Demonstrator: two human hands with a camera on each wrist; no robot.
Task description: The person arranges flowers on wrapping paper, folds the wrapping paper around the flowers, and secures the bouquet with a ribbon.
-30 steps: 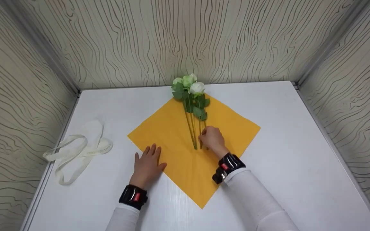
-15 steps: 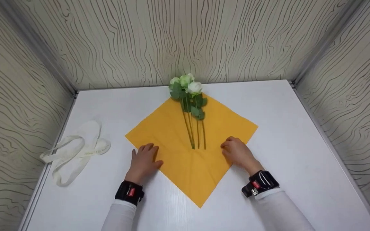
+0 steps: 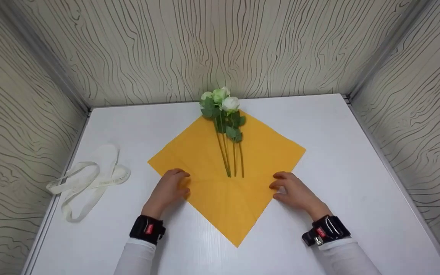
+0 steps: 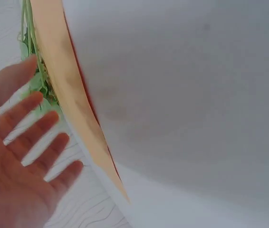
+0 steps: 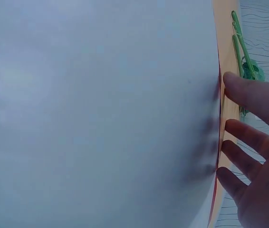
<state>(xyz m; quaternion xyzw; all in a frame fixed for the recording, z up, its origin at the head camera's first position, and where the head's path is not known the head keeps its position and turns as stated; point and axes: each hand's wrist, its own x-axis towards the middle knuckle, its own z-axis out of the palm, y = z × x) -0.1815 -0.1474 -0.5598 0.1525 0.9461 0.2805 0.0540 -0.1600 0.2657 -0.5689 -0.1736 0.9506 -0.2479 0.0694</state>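
A yellow sheet of wrapping paper (image 3: pixel 239 214) lies flat with one corner toward me. White and pale green artificial roses (image 3: pixel 230 104) rest on its upper half, heads at the far corner and stems (image 3: pixel 226 156) pointing my way. Over the lower left edge hovers my left hand (image 3: pixel 169 188), fingers spread and slightly bent in the left wrist view, holding nothing. Opposite it, my right hand (image 3: pixel 295 193) is by the lower right edge, its bent fingers (image 5: pixel 244 135) apart with nothing between them. In the right wrist view those fingertips come right at the paper's edge.
A cream ribbon (image 3: pixel 113 180) with lettering lies in loose loops at the left of the white table (image 3: pixel 357 183). Panels with a wood-grain pattern (image 3: pixel 220 49) stand behind the table and along both sides.
My right hand has let go of a rose stem and moved right to the paper's lower right edge. My left hand has shifted slightly, its fingers more bent than before.
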